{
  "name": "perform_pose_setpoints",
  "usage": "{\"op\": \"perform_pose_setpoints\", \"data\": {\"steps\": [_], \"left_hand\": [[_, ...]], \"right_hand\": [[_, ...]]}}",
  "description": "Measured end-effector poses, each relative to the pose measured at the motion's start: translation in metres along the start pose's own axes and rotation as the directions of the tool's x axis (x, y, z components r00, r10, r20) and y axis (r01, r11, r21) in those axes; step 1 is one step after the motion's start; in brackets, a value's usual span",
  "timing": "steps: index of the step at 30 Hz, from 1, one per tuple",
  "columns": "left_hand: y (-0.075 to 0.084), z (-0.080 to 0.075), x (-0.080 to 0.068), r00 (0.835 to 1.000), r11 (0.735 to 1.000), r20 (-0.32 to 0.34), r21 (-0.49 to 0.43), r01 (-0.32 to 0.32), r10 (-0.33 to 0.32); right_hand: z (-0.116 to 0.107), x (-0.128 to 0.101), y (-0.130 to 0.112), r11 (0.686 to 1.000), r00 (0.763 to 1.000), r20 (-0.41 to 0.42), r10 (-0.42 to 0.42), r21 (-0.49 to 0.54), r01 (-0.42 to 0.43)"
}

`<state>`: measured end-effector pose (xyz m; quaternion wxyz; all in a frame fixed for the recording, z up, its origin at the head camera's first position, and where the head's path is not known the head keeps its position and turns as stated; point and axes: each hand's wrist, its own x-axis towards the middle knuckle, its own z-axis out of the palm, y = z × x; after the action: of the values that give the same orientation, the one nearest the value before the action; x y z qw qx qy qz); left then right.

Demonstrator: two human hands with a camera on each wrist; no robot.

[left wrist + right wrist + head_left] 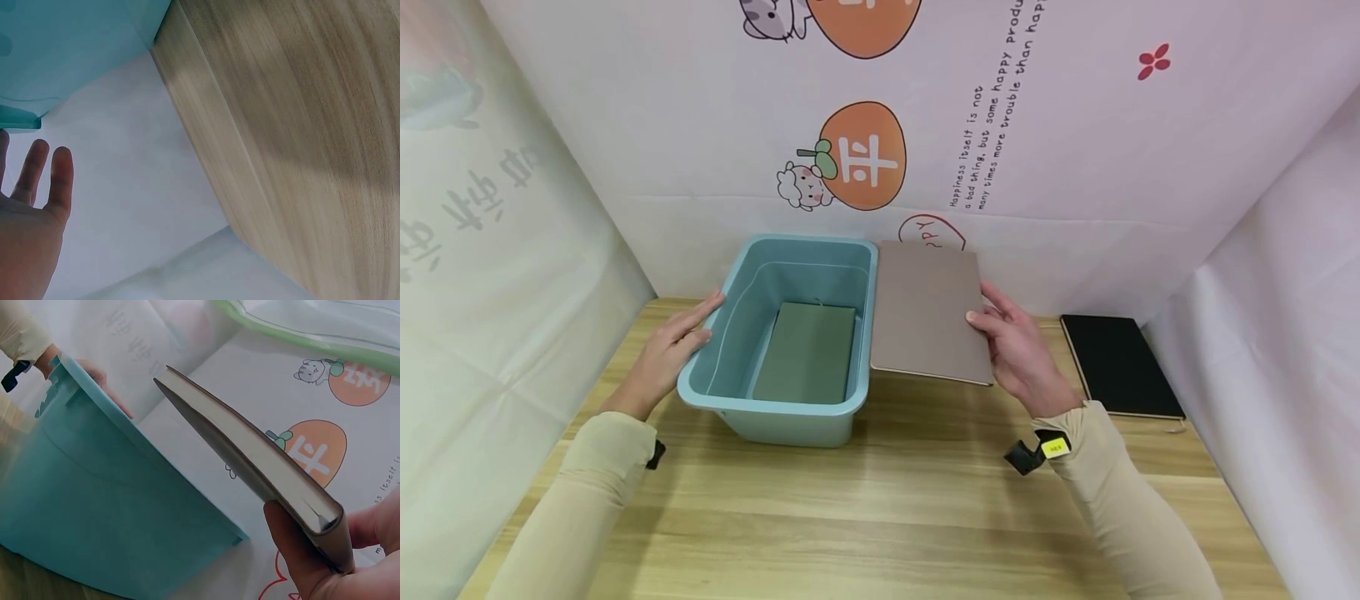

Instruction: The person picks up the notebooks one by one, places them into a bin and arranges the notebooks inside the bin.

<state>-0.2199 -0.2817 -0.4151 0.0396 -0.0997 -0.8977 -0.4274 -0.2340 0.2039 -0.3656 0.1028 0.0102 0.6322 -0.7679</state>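
3 notebooks [927, 312], 1 blue bin [778, 410], 1 wooden table [880, 517].

A light wooden worktop [880, 500] fills the lower frame; a pale blue plastic tub [775, 412] stands left of centre, a black notebook [1120, 363] lies at right.

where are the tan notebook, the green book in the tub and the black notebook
tan notebook [925, 312], head view, middle of its cover
green book [807, 352], head view, middle of its cover, flat on the tub floor
black notebook [1118, 364], head view, middle of its cover, lying on the table
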Motion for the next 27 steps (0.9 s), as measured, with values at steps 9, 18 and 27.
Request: {"op": "perform_pose_setpoints", "data": {"steps": [9, 18, 27], "left_hand": [[0.0, 0.0, 0.0, 1.0, 1.0, 0.002, -0.019, -0.004, 0.004], [0.0, -0.001, -0.001, 1.0, 1.0, -0.008, -0.001, 0.023, -0.023], [0.0, 0.0, -0.001, 1.0, 1.0, 0.0, -0.006, 0.028, -0.028]], "right_hand": [[0.016, 0.005, 0.003, 1.0, 1.0, -0.016, 0.009, 0.015, -0.008], [0.029, 0.009, 0.009, 0.999, 0.999, -0.014, 0.041, 0.013, -0.041], [0.041, 0.011, 0.012, 0.998, 0.998, -0.024, 0.052, 0.045, -0.051]]}}
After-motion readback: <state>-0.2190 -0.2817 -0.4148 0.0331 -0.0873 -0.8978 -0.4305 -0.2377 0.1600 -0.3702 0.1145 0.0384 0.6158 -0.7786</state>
